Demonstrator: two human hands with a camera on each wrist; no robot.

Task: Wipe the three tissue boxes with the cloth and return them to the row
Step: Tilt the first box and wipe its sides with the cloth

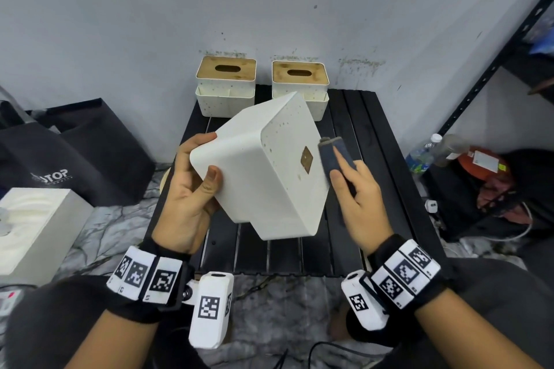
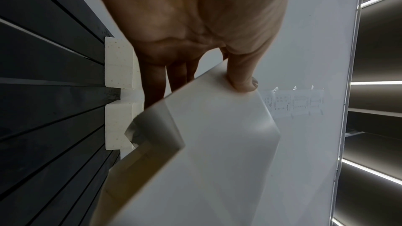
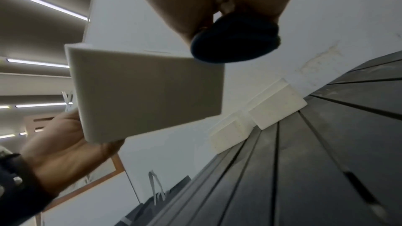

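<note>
My left hand (image 1: pixel 192 186) grips a white tissue box (image 1: pixel 263 165) and holds it tilted above the black slatted table (image 1: pixel 299 252), its underside with a small brown patch turned toward me. Its thumb (image 2: pixel 243 78) lies on one face and the fingers reach behind. My right hand (image 1: pixel 356 192) pinches a folded dark blue cloth (image 1: pixel 334 156) and holds it against the box's right edge. The cloth (image 3: pixel 234 44) bulges under that palm in the right wrist view, by the box (image 3: pixel 147 92). Two more white tissue boxes with wooden lids, one at the back left (image 1: pixel 226 87) and one at the back right (image 1: pixel 301 79), stand by the wall.
A black bag (image 1: pixel 75 153) and a white box (image 1: pixel 39 228) lie at the left on the floor. At the right stand a black metal shelf (image 1: pixel 491 69), plastic bottles (image 1: pixel 425 153) and a red item (image 1: pixel 479 162). The grey wall is close behind the table.
</note>
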